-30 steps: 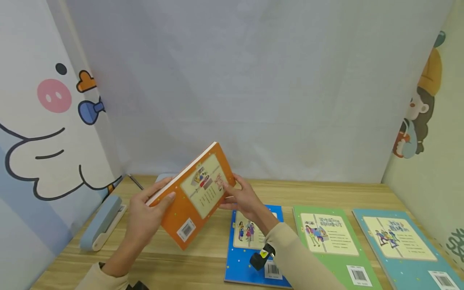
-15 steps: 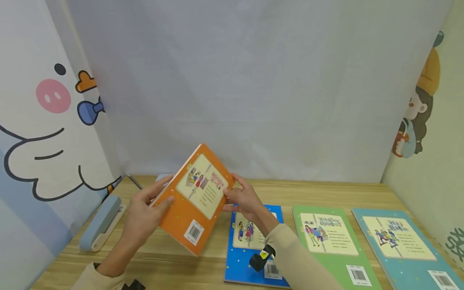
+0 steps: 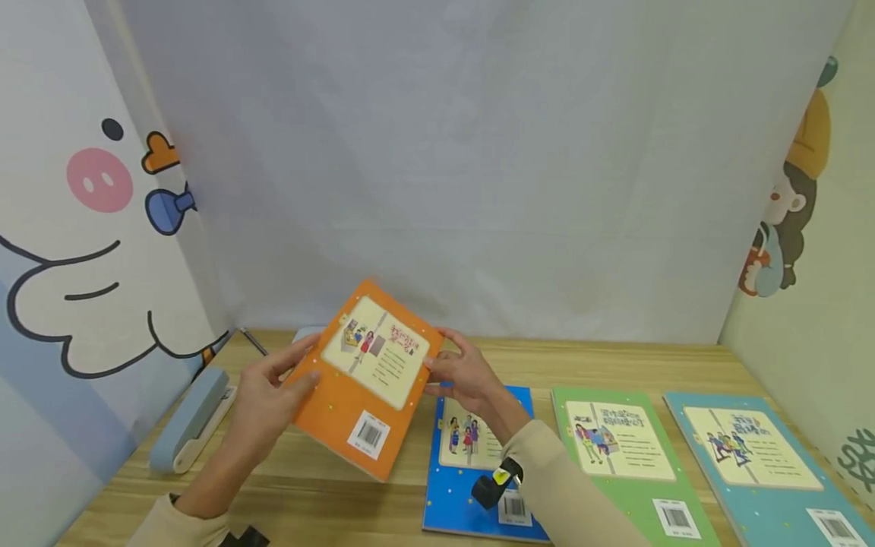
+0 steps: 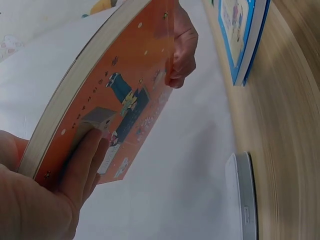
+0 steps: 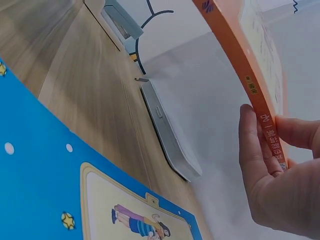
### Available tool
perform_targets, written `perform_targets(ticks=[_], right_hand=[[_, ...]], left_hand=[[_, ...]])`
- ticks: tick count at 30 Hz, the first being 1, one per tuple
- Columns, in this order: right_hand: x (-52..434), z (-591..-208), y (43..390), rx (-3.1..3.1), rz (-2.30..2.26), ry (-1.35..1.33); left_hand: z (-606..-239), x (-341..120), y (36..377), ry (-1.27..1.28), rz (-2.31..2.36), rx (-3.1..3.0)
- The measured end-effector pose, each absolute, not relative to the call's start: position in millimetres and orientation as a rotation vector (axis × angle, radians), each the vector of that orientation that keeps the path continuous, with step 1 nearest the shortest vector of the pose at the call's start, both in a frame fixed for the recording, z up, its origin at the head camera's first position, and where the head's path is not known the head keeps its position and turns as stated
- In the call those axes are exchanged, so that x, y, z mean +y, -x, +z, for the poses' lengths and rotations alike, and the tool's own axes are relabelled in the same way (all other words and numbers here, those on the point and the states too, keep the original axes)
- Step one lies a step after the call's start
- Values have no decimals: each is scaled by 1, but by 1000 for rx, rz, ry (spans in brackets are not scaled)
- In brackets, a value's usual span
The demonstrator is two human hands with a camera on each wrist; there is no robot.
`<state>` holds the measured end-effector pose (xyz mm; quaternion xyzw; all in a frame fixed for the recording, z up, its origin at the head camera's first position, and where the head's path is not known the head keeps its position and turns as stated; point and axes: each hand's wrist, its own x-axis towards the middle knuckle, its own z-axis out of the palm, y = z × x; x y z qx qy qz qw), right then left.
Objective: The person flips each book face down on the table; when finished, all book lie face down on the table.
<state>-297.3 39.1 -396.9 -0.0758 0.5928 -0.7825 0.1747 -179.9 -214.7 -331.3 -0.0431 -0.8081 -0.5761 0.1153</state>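
Left hand (image 3: 263, 406): grip pinches orange book (image 3: 365, 380) edge.
Right hand (image 3: 465, 376): grip pinches its spine, above counter (image 3: 410, 501).

Head view looks down over the wooden table (image 3: 615, 365); both wrist views sit close beneath the glossy orange paperback book (image 3: 362, 380), sharing it.
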Motion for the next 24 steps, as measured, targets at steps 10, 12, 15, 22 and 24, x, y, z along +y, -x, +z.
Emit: perform_targets(ticks=[10, 12, 15, 22, 24], right_hand=[[41, -393, 300, 1761, -2195, 244], [41, -393, 300, 1797, -2177, 262], [41, -392, 301, 1848, -2135, 289], [40, -394, 303, 1924, -2028, 351], [39, -396, 305, 1931, -2011, 359]], left_hand=[[-334, -228, 184, 117, -1775, -2522], [-337, -232, 185, 133, -1753, -2580], [-342, -237, 188, 148, -1681, -2656], [-356, -243, 196, 116, -1547, -2757], [-360, -244, 198, 105, -1579, -2754]])
